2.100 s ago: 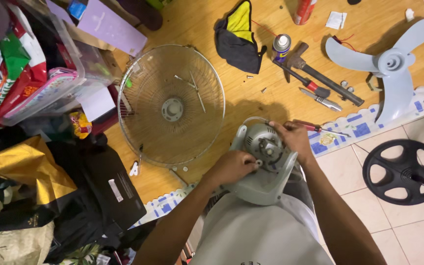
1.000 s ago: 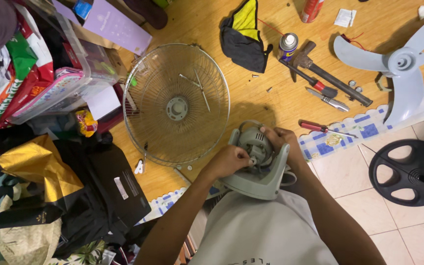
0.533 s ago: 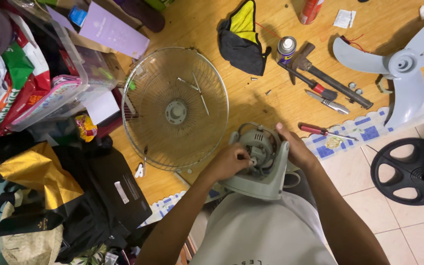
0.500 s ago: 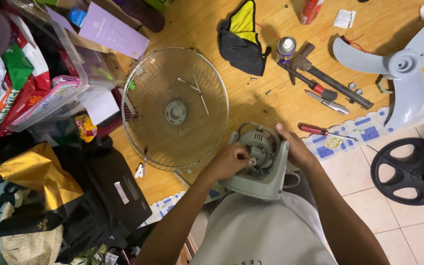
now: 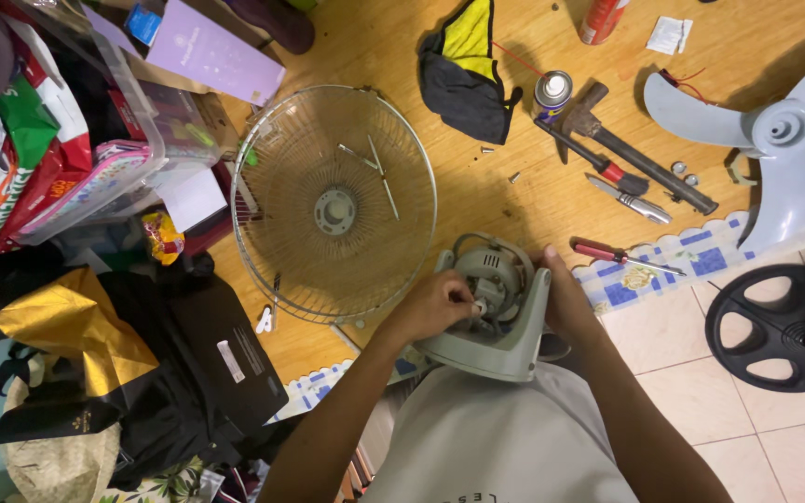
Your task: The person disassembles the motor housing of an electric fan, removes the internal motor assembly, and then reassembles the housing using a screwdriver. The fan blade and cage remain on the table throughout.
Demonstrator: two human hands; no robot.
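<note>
From above, the grey fan motor [image 5: 496, 303] sits in the person's lap, at the edge of the wooden floor [image 5: 533, 200]. The left hand [image 5: 435, 303] curls over its front, fingertips pinched on a small part at the centre. The right hand [image 5: 566, 298] cups the housing's right side, palm pressed flat. A wire fan guard [image 5: 333, 200] lies just beyond; a red screwdriver [image 5: 621, 256] rests near the right hand.

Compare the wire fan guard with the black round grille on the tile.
The wire fan guard is pale thin wire, densely ribbed, lying on the wooden floor; the black grille has a few broad spokes, lies on the tile and is cut off by the frame edge. Both are round with a central hub and lie flat.
</note>
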